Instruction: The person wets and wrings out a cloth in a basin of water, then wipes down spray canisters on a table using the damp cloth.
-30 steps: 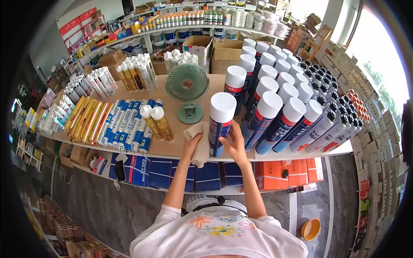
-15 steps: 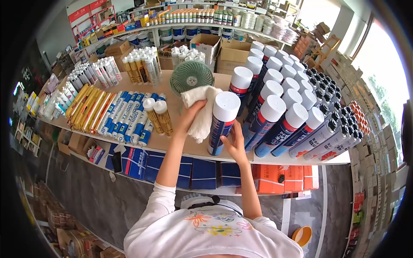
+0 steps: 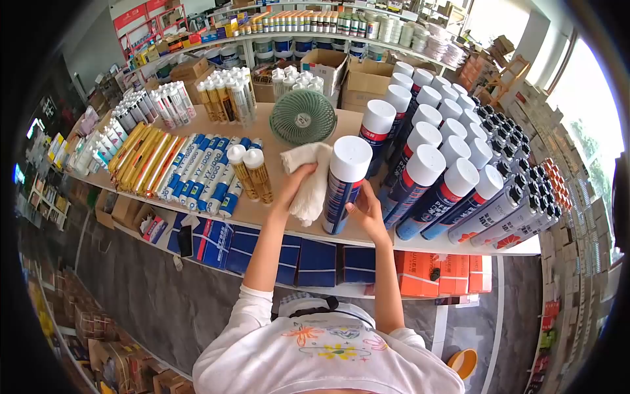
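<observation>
My left hand [image 3: 293, 186] is closed on a crumpled white cloth [image 3: 312, 186], which lies along the left side of a spray can [image 3: 350, 162]. The can is dark blue with a white cap and stands upright near the table's front edge. My right hand [image 3: 369, 214] wraps the can's lower right side, with the thumb across its front. Just behind the cloth is a round green fan [image 3: 303, 119]. Two gold cartridges [image 3: 256, 176] with white caps stand left of my left hand. Rows of similar white-capped cans [image 3: 425, 165] are to the right.
On the table's left lie gold foil tubes [image 3: 146, 161] and blue-white tubes [image 3: 203, 172]. Silver cans with black tops [image 3: 489, 209] fill the right end. Blue boxes [image 3: 317, 264] and orange boxes [image 3: 420, 274] sit under the tabletop. Stocked shelves [image 3: 295, 34] stand behind.
The cloth in my left hand has come slightly toward me, off the fan's lower edge. My right hand stays on the spray can. The whole view has shifted a little.
</observation>
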The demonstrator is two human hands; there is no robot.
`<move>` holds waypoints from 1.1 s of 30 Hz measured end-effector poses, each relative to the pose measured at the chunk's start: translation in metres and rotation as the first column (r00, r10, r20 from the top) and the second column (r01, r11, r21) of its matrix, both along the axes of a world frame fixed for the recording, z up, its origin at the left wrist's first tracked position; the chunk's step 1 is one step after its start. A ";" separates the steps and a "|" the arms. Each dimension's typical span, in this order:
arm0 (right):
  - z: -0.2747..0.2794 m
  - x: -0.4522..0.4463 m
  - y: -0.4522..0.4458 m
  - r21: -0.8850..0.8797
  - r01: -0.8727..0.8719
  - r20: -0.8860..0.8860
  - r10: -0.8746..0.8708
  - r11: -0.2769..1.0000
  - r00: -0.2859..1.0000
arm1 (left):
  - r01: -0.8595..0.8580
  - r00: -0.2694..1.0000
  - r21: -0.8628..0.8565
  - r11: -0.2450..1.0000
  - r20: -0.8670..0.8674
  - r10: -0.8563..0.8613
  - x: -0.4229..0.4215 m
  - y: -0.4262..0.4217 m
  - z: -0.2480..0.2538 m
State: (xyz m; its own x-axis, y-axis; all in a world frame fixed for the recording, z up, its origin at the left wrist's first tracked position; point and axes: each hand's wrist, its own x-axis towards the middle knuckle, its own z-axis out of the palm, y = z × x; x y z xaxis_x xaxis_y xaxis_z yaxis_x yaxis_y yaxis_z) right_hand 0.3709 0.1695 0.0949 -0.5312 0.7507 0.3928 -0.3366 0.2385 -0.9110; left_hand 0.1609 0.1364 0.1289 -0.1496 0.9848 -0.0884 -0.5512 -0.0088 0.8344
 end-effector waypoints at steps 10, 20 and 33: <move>0.010 0.005 0.001 -0.064 0.016 0.122 -0.008 0.998 0.993 | -0.018 1.000 -0.003 1.000 0.012 0.018 0.003 0.000 -0.034; 0.022 -0.034 -0.040 0.361 0.553 0.191 -0.640 0.751 0.744 | -0.233 0.941 -0.084 0.969 -0.273 0.202 0.011 -0.018 -0.060; 0.006 -0.009 0.004 -0.118 0.017 0.041 -0.012 0.993 0.999 | -0.166 0.986 0.138 0.976 0.027 0.163 0.007 0.006 -0.005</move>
